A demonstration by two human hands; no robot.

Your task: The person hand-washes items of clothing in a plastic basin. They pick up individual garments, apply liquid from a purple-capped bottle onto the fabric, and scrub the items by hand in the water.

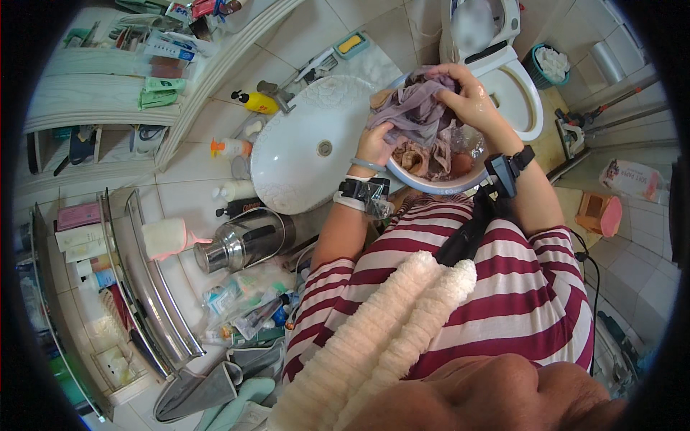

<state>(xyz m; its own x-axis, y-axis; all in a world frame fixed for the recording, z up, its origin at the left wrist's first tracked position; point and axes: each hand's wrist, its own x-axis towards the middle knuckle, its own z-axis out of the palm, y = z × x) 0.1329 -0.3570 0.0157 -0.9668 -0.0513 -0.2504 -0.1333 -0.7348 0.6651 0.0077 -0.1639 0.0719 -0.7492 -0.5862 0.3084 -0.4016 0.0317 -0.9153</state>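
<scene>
A wet grey-purple cloth [415,108] is bunched up between my two hands over a pale plastic basin [436,188]. My left hand [375,146] grips its lower left edge, with the fingers partly hidden by the fabric. On the upper right, the fingers of my right hand [463,93] are closed round another fold of it. Below the cloth, beige-pink fabric [417,159] lies in the basin's water. Wet bubbles show near the right inner wall. The basin sits against the right end of the white washbasin, in front of my striped clothing.
The washbasin [298,154] has a tap [277,95] and a yellow pump bottle [256,102] behind it. A toilet [514,97] stands at the right, beside a waste bin [548,66]. At the lower left are a metal flask [244,241] and crowded shelves.
</scene>
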